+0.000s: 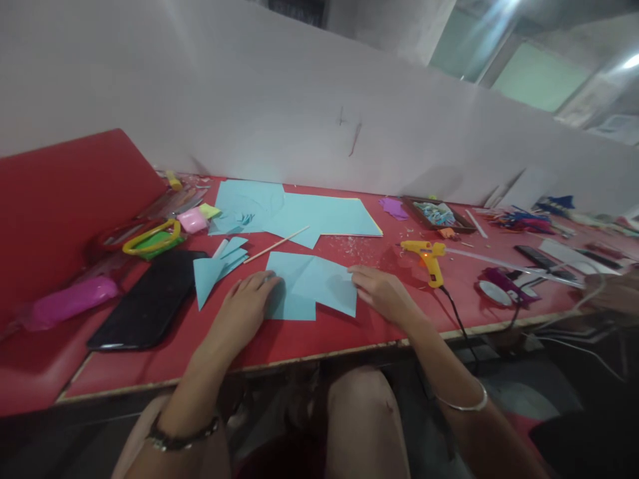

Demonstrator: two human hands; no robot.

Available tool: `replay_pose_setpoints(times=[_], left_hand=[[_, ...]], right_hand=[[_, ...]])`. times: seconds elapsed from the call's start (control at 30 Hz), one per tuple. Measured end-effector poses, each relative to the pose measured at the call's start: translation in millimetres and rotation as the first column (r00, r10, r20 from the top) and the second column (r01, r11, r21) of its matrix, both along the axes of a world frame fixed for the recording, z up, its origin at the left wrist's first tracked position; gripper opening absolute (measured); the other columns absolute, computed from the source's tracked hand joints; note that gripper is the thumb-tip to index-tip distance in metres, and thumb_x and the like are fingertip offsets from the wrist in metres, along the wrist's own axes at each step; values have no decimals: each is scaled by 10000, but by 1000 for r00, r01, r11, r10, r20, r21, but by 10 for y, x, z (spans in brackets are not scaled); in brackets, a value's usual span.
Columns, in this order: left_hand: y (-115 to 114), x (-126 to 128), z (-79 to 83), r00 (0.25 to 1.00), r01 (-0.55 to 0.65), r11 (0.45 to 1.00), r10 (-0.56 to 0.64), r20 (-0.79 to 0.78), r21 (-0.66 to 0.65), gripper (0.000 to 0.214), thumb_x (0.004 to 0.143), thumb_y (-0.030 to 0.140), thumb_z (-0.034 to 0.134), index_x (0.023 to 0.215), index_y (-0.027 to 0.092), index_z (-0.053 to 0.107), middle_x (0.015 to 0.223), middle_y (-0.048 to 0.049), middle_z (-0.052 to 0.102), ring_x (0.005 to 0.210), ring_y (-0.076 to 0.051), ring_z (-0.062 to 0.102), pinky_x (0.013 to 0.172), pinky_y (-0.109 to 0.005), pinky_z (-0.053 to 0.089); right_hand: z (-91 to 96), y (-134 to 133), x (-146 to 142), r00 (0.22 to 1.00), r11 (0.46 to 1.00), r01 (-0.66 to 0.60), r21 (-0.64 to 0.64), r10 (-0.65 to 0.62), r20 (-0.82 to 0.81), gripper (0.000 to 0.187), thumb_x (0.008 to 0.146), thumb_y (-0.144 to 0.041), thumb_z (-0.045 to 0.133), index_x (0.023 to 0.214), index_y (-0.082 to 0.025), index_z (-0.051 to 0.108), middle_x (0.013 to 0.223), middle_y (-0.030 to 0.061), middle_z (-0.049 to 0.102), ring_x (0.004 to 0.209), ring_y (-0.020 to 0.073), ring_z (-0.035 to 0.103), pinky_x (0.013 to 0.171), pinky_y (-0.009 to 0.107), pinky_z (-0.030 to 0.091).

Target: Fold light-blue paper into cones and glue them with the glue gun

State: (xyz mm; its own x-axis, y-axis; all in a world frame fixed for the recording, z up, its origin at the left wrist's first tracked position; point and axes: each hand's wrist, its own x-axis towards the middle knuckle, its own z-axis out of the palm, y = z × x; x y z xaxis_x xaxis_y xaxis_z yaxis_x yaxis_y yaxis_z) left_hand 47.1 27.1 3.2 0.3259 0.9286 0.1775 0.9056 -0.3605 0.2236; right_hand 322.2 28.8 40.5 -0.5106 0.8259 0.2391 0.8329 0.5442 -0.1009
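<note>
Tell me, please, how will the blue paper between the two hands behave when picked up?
The blue paper is probably light, since it looks thin. It may bend easily: the part at the right hand seems raised above the red table. It is unlikely to roll, as it lies mostly flat.

Light-blue paper [312, 286], plain, thin, matte, between left hand [247, 299] and right hand [382, 293]. Two squarish panels, overlapping midway; one folded sheet or two, cannot tell. Left panel [289, 305] flat, outer edge under left fingertips. Right panel [335, 283] set askew, lower edge slanting down toward right hand, upper outer corner at right fingertips, shadow beneath.
</note>
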Motion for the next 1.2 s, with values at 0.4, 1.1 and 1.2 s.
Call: replay_pose_setpoints(times=[0.4, 1.1, 1.2], left_hand=[[-20, 133, 91, 980, 191, 978, -195, -49, -85, 553, 853, 492, 337, 1345, 241, 320, 1409, -20, 352, 1300, -179, 294, 1056, -367, 232], [-143, 233, 76, 976, 188, 982, -185, -116, 14, 456, 868, 443, 367, 1272, 240, 421, 1370, -11, 413, 1270, -206, 348, 1072, -460, 187], [-160, 225, 29, 976, 194, 981, -192, -101, 14, 473, 873, 453, 350, 1293, 240, 390, 1384, -11, 391, 1277, -203, 335, 1063, -454, 215]], right_hand=[[-230, -239, 235, 986, 998, -28, 53, 19, 168, 172, 815, -95, 471, 878, -168, 613, 1016, 110, 635, 903, 213, 577, 793, 354, 469], [-126, -375, -41, 976, 968, -215, -127, 217, -2, 627, 768, -483, 551, 1297, -180, 406, 1332, 132, 420, 1223, 248, 376, 990, 423, 351], [-168, -482, -98, 971, 950, -235, -206, 240, -3, 750, 690, -577, 583, 1311, -201, 394, 1394, 133, 338, 1283, 285, 279, 1022, 471, 289]])
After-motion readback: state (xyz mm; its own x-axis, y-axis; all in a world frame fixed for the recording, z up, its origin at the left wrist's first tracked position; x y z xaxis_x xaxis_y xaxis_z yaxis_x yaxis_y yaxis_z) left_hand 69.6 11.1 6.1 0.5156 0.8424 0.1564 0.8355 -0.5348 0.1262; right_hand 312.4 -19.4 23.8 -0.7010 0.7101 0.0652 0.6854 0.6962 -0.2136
